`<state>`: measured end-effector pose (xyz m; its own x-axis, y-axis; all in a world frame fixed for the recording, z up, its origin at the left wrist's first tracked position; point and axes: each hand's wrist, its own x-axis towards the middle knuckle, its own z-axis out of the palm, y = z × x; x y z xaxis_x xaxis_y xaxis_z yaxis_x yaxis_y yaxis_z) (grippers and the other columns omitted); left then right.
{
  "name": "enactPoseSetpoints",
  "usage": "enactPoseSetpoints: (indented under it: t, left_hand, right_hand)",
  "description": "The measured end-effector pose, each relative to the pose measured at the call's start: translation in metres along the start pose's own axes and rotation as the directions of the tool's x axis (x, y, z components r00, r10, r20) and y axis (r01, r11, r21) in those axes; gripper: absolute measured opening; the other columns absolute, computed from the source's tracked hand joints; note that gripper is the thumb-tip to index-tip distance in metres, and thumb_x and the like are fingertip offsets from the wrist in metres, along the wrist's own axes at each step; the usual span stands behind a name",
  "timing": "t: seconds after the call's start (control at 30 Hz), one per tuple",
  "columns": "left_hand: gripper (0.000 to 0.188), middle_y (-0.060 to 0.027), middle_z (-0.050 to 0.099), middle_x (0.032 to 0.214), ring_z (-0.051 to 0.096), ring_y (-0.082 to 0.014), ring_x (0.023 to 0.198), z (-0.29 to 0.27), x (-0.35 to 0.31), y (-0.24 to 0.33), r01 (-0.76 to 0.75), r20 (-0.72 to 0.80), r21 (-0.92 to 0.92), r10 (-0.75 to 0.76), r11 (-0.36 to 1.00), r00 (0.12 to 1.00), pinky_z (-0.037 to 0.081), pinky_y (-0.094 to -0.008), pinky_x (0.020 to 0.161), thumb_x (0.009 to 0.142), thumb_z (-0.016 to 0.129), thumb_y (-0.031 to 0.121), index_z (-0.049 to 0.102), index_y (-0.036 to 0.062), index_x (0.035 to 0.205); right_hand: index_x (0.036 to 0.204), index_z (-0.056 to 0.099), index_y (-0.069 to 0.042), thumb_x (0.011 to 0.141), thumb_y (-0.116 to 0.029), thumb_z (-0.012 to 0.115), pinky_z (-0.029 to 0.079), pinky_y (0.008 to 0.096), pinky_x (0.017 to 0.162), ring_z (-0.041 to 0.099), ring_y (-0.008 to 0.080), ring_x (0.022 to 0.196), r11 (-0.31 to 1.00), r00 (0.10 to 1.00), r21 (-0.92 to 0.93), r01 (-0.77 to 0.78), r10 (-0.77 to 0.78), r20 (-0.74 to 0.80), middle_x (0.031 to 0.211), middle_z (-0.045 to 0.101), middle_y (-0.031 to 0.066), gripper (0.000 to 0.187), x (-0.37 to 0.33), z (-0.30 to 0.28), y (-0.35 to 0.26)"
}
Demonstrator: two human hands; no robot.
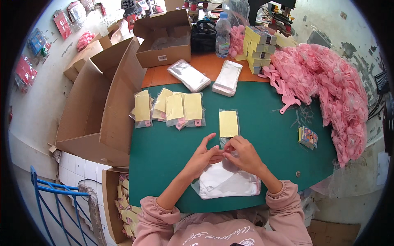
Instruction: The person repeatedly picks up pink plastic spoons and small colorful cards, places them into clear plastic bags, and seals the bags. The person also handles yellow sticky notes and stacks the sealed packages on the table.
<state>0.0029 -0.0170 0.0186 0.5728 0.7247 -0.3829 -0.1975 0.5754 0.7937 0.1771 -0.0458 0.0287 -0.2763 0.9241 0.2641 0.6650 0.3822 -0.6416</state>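
Observation:
A clear plastic bag with a pale yellow card (228,124) in it lies on the green table in front of my hands. My right hand (243,153) has its fingers bent and pinched together at the near end of this bag. Close beside it, my left hand (202,156) has its thumb and fingers stretched apart; its fingertips almost meet those of the right. Exactly what lies between the right fingertips is partly hidden. Beneath both hands rests a stack of clear empty bags (230,184) at the table's near edge.
Filled bags with yellow cards (184,107) lie at the left, by a big open carton (88,98). Two bag bundles (228,77) sit farther back. A large heap of pink plastic spoons (320,76) covers the right side, near a small card stack (308,137). A bottle (223,37) stands behind.

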Motion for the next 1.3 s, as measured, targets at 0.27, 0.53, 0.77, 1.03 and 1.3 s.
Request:
enactPoseSetpoints:
  t: [0.27, 0.53, 0.77, 1.03, 1.3]
  left_hand:
    - [0.046, -0.0157, 0.059, 0.102, 0.06, -0.0196, 0.092, 0.0, 0.004, 0.0, -0.021, -0.019, 0.014, 0.021, 1.0, 1.0, 0.049, -0.0306, 0.08, 0.093, 0.043, 0.018, 0.024, 0.0109, 0.133]
    - [0.033, -0.0102, 0.062, 0.095, 0.061, -0.014, 0.085, -0.009, 0.016, -0.004, -0.127, 0.101, 0.236, 0.106, 0.963, 0.989, 0.05, -0.0235, 0.076, 0.088, 0.048, 0.005, 0.043, 0.0023, 0.121]
    - [0.022, -0.0085, 0.061, 0.098, 0.059, -0.0129, 0.091, -0.012, 0.014, 0.0, -0.131, 0.023, 0.179, 0.129, 0.975, 0.991, 0.049, -0.0221, 0.078, 0.087, 0.05, 0.007, 0.054, -0.0004, 0.108]
    - [0.021, -0.0079, 0.06, 0.101, 0.058, -0.0094, 0.088, -0.002, 0.017, -0.001, -0.046, 0.018, 0.115, 0.044, 0.992, 0.999, 0.048, -0.02, 0.08, 0.089, 0.048, 0.007, 0.057, -0.0036, 0.105]
    - [0.023, -0.0043, 0.06, 0.097, 0.057, -0.0059, 0.083, 0.0, 0.009, 0.003, -0.043, 0.018, -0.04, 0.044, 0.998, 0.999, 0.047, -0.0171, 0.076, 0.089, 0.047, 0.007, 0.057, -0.0017, 0.108]
  right_hand:
    - [0.077, 0.052, -0.006, 0.07, -0.011, 0.063, 0.039, 0.0358, 0.071, 0.051, 0.024, 0.079, 0.985, 0.995, -0.146, 0.095, -0.098, -0.011, 0.077, 0.05, 0.0084, 0.014, 0.001, 0.007, -0.007]
    - [0.076, 0.05, -0.006, 0.072, -0.012, 0.06, 0.035, 0.0362, 0.074, 0.05, 0.0216, 0.077, 0.923, 0.951, -0.228, 0.309, -0.299, 0.078, 0.075, 0.048, 0.006, 0.013, -0.004, 0.003, -0.003]
    - [0.076, 0.052, -0.005, 0.077, -0.016, 0.064, 0.041, 0.0232, 0.064, 0.048, 0.0087, 0.071, 0.751, 0.974, 0.648, -0.129, -0.028, 0.226, 0.075, 0.052, 0.0002, 0.016, -0.012, -0.136, 0.087]
    - [0.096, 0.054, 0.001, 0.07, 0.002, 0.05, 0.046, 0.0369, 0.073, 0.057, 0.0301, 0.081, 0.655, 0.766, -0.483, -0.581, 0.239, -0.597, 0.086, 0.058, 0.0165, 0.026, -0.038, -0.181, 0.144]
    - [0.101, 0.051, -0.005, 0.069, -0.009, 0.07, 0.046, 0.0326, 0.073, 0.052, 0.0222, 0.082, 0.994, 0.995, 0.023, -0.104, 0.104, -0.001, 0.094, 0.043, 0.0101, 0.037, -0.006, -0.02, 0.018]
